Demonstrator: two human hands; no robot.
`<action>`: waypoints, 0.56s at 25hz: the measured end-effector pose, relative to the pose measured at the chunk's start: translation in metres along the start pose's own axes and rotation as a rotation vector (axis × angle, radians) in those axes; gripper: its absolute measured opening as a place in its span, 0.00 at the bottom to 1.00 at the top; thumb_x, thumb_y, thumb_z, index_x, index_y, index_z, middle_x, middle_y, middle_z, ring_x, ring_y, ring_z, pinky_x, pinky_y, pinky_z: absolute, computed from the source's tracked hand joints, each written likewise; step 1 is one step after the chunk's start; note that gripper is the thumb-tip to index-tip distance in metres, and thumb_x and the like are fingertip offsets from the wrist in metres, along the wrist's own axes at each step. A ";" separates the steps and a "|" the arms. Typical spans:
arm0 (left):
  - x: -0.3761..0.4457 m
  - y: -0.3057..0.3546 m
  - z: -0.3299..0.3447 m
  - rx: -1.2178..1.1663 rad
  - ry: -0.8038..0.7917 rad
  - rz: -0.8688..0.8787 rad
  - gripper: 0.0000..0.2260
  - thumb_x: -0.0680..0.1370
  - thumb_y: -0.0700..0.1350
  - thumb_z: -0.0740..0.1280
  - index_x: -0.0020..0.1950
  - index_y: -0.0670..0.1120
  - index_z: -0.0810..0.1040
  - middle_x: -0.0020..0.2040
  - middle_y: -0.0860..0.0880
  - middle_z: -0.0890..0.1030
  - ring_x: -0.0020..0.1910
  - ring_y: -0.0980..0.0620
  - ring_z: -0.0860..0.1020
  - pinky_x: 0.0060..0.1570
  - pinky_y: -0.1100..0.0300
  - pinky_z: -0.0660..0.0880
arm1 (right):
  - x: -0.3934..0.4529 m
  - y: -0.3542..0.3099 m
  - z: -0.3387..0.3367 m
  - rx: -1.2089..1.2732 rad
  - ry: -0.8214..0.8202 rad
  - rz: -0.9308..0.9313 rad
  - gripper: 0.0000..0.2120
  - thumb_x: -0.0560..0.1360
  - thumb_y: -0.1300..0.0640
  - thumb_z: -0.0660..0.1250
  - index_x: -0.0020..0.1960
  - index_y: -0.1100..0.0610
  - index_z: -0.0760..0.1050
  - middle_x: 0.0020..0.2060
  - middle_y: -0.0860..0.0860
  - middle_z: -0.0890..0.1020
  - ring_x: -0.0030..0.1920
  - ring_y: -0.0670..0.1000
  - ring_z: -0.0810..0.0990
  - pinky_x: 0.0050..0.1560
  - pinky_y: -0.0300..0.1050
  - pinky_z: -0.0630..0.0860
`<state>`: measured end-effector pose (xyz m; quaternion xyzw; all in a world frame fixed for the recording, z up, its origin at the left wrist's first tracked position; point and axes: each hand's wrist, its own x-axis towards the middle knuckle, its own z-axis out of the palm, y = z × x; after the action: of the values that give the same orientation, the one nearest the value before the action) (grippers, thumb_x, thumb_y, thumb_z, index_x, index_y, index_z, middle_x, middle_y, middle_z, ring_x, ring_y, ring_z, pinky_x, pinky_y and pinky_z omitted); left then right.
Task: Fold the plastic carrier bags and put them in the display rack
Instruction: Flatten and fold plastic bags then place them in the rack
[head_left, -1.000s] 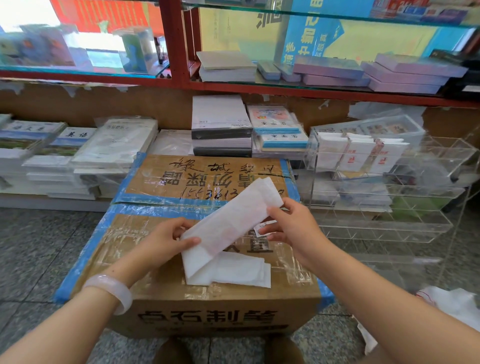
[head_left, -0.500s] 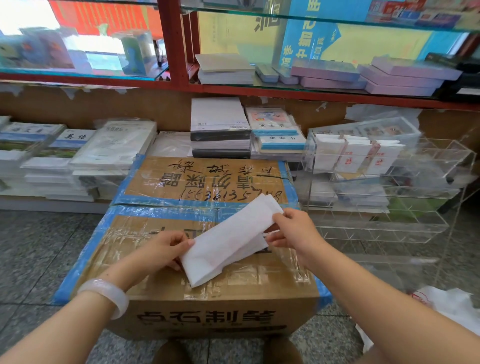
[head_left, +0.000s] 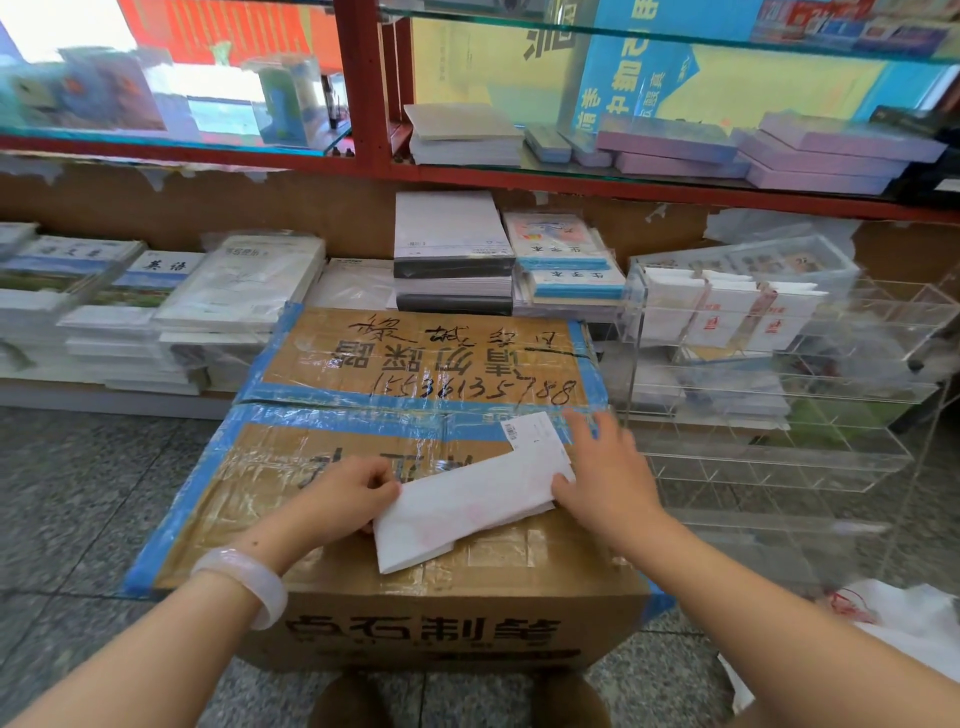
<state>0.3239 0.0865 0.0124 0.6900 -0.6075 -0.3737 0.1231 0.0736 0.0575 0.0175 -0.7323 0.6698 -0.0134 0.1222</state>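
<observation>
- Folded carrier bag (head_left: 470, 506) lies flat on the carton (head_left: 415, 519), near edge.
- Left hand (head_left: 345, 493) pinches bag's left end; keep it pinned.
- Right hand (head_left: 605, 475), fingers spread flat, presses right end; sweep crease firmly.
- Display rack (head_left: 779, 395) right of carton, beyond.

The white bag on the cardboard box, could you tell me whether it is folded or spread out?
Folded. The bag lies as a narrow layered strip on the box, pinched by the left hand and pressed by the right hand.
</observation>
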 end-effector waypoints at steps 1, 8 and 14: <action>0.001 0.000 0.000 -0.009 -0.004 -0.001 0.09 0.81 0.45 0.59 0.44 0.42 0.73 0.43 0.46 0.77 0.38 0.52 0.74 0.37 0.64 0.73 | -0.002 -0.008 0.002 -0.043 0.072 -0.147 0.31 0.78 0.45 0.57 0.76 0.46 0.48 0.75 0.53 0.52 0.74 0.57 0.54 0.71 0.54 0.57; 0.007 -0.007 0.008 -0.002 0.032 0.021 0.07 0.81 0.47 0.58 0.48 0.47 0.73 0.44 0.50 0.75 0.41 0.53 0.73 0.40 0.60 0.70 | -0.023 -0.042 0.060 -0.128 -0.176 -0.546 0.40 0.64 0.33 0.25 0.75 0.40 0.36 0.70 0.44 0.31 0.74 0.52 0.31 0.66 0.62 0.26; 0.002 -0.003 0.047 0.536 0.562 0.390 0.15 0.80 0.47 0.58 0.63 0.44 0.75 0.63 0.44 0.76 0.57 0.44 0.76 0.55 0.53 0.71 | -0.028 -0.046 0.064 -0.118 -0.173 -0.504 0.41 0.64 0.34 0.23 0.75 0.43 0.34 0.75 0.47 0.35 0.72 0.52 0.29 0.65 0.64 0.26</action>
<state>0.2950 0.0991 -0.0226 0.6449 -0.7449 0.0297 0.1685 0.1271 0.0988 -0.0319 -0.8802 0.4530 0.0586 0.1289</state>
